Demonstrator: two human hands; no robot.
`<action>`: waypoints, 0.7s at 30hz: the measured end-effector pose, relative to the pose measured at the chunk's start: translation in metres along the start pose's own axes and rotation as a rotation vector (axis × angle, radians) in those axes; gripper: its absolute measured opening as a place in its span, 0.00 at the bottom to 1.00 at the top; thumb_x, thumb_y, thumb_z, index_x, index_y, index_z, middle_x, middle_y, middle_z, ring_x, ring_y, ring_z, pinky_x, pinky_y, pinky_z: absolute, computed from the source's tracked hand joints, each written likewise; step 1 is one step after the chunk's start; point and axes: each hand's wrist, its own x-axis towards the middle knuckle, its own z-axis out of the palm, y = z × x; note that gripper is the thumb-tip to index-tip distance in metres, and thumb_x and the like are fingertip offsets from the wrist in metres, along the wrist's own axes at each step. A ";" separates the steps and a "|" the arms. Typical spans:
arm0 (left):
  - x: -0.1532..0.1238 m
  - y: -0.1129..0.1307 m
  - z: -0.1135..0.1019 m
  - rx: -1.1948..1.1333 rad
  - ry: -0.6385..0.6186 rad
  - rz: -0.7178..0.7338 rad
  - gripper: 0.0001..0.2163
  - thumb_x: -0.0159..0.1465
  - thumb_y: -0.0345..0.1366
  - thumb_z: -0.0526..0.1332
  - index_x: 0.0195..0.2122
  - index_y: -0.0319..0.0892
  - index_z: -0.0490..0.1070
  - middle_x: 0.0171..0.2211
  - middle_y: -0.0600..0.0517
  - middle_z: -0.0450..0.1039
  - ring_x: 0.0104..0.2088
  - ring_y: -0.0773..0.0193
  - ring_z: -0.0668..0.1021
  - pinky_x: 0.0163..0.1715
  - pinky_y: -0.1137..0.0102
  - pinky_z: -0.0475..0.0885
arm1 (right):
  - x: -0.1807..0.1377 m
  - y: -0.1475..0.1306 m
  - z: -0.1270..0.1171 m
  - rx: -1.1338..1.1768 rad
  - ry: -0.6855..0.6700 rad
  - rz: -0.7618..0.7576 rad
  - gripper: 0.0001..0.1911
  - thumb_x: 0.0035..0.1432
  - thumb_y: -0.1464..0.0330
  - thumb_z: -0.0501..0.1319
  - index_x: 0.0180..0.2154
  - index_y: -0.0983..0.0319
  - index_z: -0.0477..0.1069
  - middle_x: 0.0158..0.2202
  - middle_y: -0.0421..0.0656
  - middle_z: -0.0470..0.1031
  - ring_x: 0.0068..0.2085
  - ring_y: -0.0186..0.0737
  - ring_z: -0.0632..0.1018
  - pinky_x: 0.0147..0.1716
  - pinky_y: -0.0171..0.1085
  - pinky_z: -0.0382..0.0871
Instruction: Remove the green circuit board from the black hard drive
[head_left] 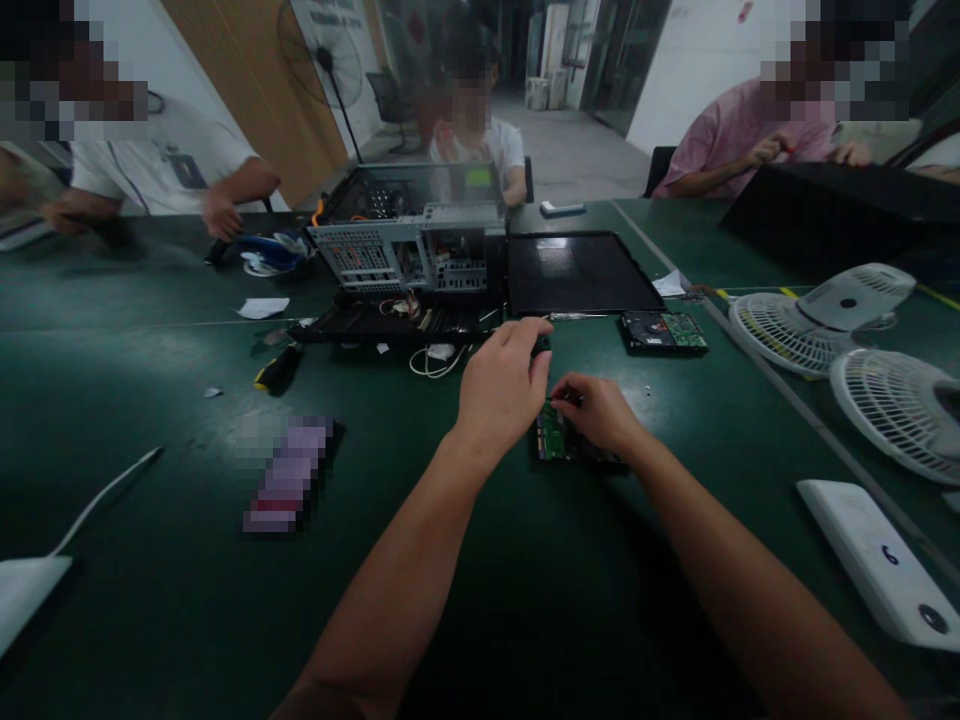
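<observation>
A hard drive (553, 438) lies on the green table in front of me, its green circuit board facing up. Over its left end, my left hand (501, 385) is closed around a screwdriver (541, 344); only a bit of the dark handle shows between thumb and fingers. My right hand (598, 408) rests at the drive with fingertips pinched together at the board's upper edge. What lies in that pinch is too small to tell, and the hand covers much of the drive.
Ahead stands an opened computer case (397, 255), its black side panel (581, 272) to the right. A second hard drive (664, 332), a yellow-black screwdriver (277, 370), a phone (291, 475), a white power bank (877, 560) and small white fans (900, 410) lie around. Several people sit across the table.
</observation>
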 end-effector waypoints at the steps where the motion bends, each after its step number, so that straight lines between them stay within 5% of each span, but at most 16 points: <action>1: 0.000 0.000 0.000 0.000 0.000 0.001 0.13 0.68 0.26 0.61 0.51 0.46 0.69 0.47 0.48 0.76 0.46 0.57 0.78 0.48 0.60 0.76 | 0.000 -0.001 -0.001 -0.007 0.002 -0.005 0.05 0.59 0.70 0.63 0.37 0.57 0.77 0.34 0.41 0.81 0.34 0.40 0.79 0.35 0.38 0.68; 11: -0.001 0.001 0.008 -0.020 -0.019 0.019 0.13 0.67 0.25 0.61 0.51 0.46 0.69 0.48 0.48 0.76 0.46 0.57 0.79 0.49 0.59 0.76 | -0.041 0.029 -0.020 -0.167 0.419 0.181 0.09 0.63 0.64 0.60 0.41 0.58 0.77 0.41 0.46 0.81 0.41 0.47 0.79 0.43 0.43 0.69; 21: -0.002 0.002 0.010 0.056 -0.005 0.038 0.13 0.67 0.25 0.61 0.50 0.45 0.69 0.46 0.48 0.76 0.45 0.57 0.79 0.47 0.60 0.76 | -0.037 0.001 0.006 -0.226 0.321 -0.090 0.08 0.65 0.65 0.61 0.41 0.56 0.80 0.50 0.49 0.76 0.55 0.55 0.70 0.53 0.53 0.63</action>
